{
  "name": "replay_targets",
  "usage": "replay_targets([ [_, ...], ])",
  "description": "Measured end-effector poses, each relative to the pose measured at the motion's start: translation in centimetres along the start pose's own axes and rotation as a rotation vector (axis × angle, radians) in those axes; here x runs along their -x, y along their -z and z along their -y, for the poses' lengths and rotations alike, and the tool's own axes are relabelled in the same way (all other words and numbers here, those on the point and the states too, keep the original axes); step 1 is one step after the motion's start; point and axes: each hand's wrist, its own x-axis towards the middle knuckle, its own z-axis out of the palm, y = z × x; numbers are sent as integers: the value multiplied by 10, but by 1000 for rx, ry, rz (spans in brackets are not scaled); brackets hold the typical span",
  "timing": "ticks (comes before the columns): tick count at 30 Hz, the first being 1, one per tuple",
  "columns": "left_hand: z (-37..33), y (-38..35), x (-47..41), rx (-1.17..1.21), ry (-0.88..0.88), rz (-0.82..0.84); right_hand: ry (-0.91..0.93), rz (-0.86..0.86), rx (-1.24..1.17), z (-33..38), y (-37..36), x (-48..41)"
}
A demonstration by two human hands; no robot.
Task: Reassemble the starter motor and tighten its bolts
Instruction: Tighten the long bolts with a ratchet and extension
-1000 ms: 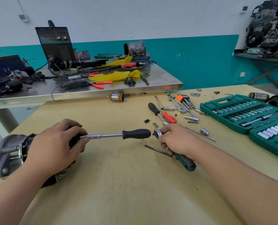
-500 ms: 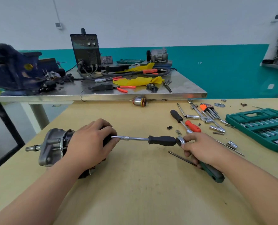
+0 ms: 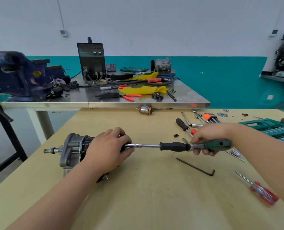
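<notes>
We see the wooden bench (image 3: 154, 205) carrying everything, with a green socket case (image 3: 271, 130) at its right edge. The starter motor (image 3: 71, 151) lies on its side near the left edge, shaft pointing left. Our left hand (image 3: 108, 150) curls over the motor's body, holding it. A black-handled driver (image 3: 171, 146) runs level from the motor's right end. Our right hand (image 3: 207, 138) grips a green-handled ratchet (image 3: 218, 144), whose head meets the driver's handle end. Toward the near right corner lie a black hex key (image 3: 196, 166) and a red screwdriver (image 3: 264, 194).
</notes>
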Motion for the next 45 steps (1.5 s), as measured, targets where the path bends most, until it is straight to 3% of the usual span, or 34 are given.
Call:
replay_targets([
  [3,-1,-5,-6,-5,16,87,141,-46,-398,-25,1,-4],
  [5,0,-4,-5,11,10,70,241,-25,-524,-42,-5,-6],
  [9,7,7,9,68,-15,-25,492,-143,-77,-67,-30,-8],
  [13,11,13,17,100,-36,-16,681,-254,31,-72,-44,-5],
  [16,11,12,17,96,-30,-24,843,-423,310,-62,-56,-5],
  [21,8,2,2,68,-9,-28,994,-591,303,-38,-43,-23],
  [25,2,-16,-23,66,-6,-41,895,-610,609,-45,-19,-44],
  [28,-5,-32,-44,71,-36,-40,846,-583,567,-54,-4,-50],
  [32,-12,-45,-66,89,-45,-28,670,-495,151,-50,7,-53],
  [36,-10,-50,-71,56,-42,13,196,3,-427,-45,19,-53],
  [38,-10,-52,-72,44,-58,35,194,4,-481,-45,17,-57],
  [40,-11,-54,-76,28,-70,57,439,-288,-204,-53,11,-61],
  [42,-11,-57,-79,20,-70,77,798,-699,338,-63,13,-61],
  [44,-11,-59,-80,16,-77,94,900,-776,590,-67,16,-63],
  [45,-12,-59,-80,16,-75,98,802,-695,508,-65,15,-64],
])
